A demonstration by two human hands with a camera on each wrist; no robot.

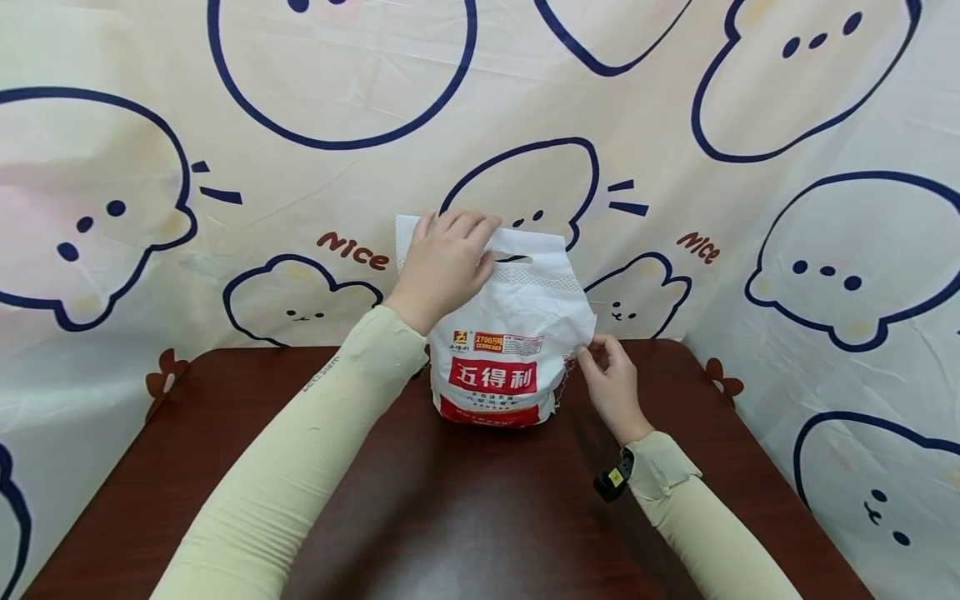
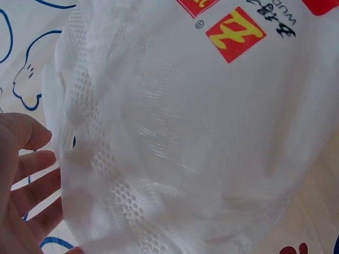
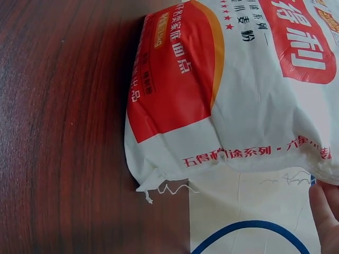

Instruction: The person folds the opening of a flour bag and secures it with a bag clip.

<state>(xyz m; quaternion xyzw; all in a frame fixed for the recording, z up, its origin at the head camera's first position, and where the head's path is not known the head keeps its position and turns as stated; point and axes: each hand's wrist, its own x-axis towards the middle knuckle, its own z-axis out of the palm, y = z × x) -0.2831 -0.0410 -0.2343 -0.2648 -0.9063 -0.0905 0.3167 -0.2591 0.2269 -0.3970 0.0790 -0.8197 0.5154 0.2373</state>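
A white flour bag (image 1: 495,317) with red printed labels stands upright on the brown table, its handle slot near the top. At the bag's upper left, my left hand (image 1: 448,258) lies across the top edge. In the left wrist view, the fingers of that left hand (image 2: 26,180) reach the bag's edge, with the thumb apart from it. My right hand (image 1: 615,385) pinches the bag's right side between thumb and fingers. Loose threads hang from the seam of the flour bag (image 3: 254,116) in the right wrist view, where only part of the right hand (image 3: 326,211) shows.
The dark brown table (image 1: 480,517) extends in front of the bag and to both sides. Behind it hangs a pale cloth backdrop (image 1: 315,192) with blue cartoon outlines. A black device (image 1: 615,477) is strapped on the right wrist.
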